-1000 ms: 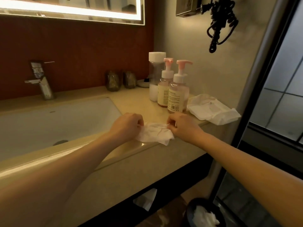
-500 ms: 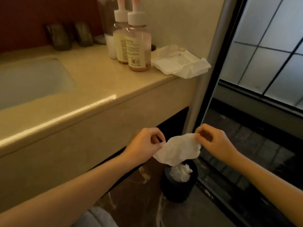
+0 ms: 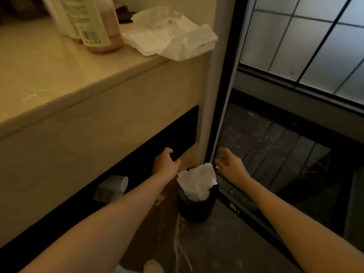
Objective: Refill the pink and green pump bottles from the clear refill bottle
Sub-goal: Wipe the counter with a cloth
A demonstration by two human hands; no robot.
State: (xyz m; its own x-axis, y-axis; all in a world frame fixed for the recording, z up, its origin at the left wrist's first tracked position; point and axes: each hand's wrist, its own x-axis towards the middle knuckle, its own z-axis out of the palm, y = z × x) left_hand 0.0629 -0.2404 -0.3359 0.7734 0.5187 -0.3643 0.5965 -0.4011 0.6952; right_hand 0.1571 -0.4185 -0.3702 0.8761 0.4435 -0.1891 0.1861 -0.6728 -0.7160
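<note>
brimming with white tissue, the black bin sits between left hand and right hand, both loose and empty.

The table is cream polished stone, smooth, with a soft sheen along its front edge. Near its right corner the front bottle is clear glossy plastic with a matt paper label. The white wrapper beside it looks like thin crinkled film. The floor is dark veined stone, dully shining. The bin is matt black and its tissue is soft crumpled paper. The window panes are frosted glass.
</note>
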